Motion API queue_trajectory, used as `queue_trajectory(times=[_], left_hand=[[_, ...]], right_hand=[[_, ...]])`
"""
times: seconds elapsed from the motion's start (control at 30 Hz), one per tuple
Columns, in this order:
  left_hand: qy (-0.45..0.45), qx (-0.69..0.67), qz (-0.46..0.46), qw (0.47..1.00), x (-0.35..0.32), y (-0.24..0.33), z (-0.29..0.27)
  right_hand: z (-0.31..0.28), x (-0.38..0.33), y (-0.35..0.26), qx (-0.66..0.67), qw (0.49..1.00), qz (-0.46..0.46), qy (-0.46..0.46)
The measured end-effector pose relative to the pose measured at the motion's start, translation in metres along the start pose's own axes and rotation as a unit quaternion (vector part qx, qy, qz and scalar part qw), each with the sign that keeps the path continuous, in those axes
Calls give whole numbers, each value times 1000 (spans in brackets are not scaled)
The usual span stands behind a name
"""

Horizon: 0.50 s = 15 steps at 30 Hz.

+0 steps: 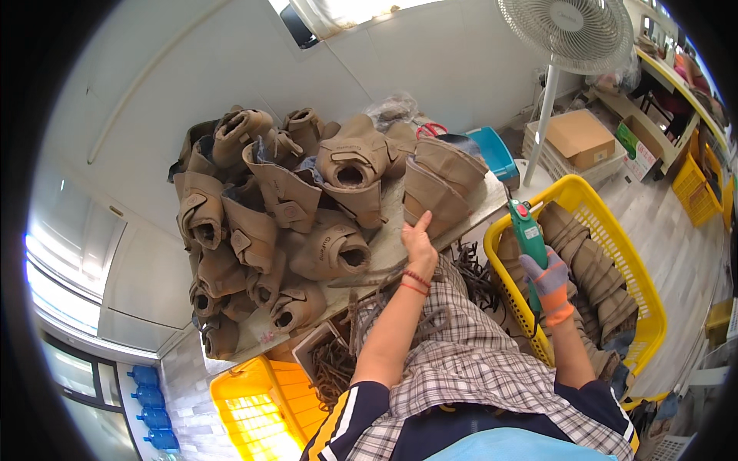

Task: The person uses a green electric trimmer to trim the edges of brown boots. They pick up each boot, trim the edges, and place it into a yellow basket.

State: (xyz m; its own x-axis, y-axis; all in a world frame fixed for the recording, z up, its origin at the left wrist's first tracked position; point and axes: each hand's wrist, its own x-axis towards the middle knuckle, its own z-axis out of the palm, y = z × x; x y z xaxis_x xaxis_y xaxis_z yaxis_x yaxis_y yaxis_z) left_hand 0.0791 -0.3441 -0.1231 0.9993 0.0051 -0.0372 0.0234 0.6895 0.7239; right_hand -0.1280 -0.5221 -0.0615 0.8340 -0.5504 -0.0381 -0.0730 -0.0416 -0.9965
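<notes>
My bare left hand (419, 247) grips the near edge of a stack of brown shoe uppers (442, 180) at the right end of the table, thumb lying against it. My right hand (550, 284), in a grey and orange glove, is closed round a green handheld power tool (526, 230). Its thin metal tip points up and away, just right of the stack and apart from it. Left of my left hand, many more brown shoe uppers (330, 246) are piled on the table (392, 257), their openings facing various ways.
A yellow basket (649, 288) of stacked brown pieces stands to my right. Dark straps (477, 269) hang by the table edge. A yellow crate (242, 392) sits below left. Beyond are a blue bin (494, 157), a standing fan (546, 115) and a cardboard box (580, 138).
</notes>
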Motion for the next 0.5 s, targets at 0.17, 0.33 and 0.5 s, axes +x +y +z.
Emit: queue_trajectory(times=[0.17, 0.33, 0.5], left_hand=[[-134, 206, 143, 959, -37, 59, -4], [-66, 228, 151, 960, -81, 132, -20], [-15, -78, -48, 996, -106, 250, -38]], right_hand=[[15, 10, -3, -92, 995, 1, -47], [35, 17, 27, -188, 977, -79, -62], [43, -10, -9, -181, 957, -199, -110]])
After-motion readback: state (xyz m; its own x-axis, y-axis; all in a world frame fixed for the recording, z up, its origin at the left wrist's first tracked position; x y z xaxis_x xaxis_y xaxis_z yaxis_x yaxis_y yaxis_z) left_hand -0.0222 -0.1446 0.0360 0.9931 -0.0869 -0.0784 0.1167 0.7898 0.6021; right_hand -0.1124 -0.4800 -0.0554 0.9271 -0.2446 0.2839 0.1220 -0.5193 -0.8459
